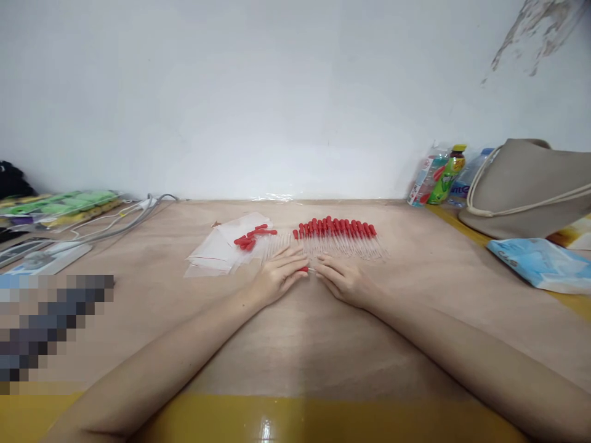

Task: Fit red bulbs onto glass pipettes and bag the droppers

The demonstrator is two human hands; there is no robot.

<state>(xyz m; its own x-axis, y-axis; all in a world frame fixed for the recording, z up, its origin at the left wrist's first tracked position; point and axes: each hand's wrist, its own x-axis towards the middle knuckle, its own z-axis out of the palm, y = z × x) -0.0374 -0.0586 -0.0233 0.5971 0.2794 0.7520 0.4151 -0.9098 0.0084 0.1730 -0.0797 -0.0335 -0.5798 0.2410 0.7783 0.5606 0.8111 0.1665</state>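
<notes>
My left hand [281, 277] is closed on a red rubber bulb [303, 269], whose end shows at the fingertips. Facing it, my right hand [344, 280] pinches a thin clear dropper tube [313, 269] that points at the bulb; whether the two touch I cannot tell. Just beyond the hands lies a row of droppers [341, 227] with red bulbs at the far end and clear tubes toward me. Bare clear tubes [276, 243] lie left of that row, partly behind my left fingers. Several loose red bulbs [247, 242] rest on clear zip bags [217, 246].
Bottles [446, 175], a grey bag [530, 184] and a blue tissue pack [542, 264] stand or lie at the right. At the left are a power strip [60, 258], cables [124, 226] and green-and-yellow packs [69, 206]. A white wall [295, 111] closes the table's back.
</notes>
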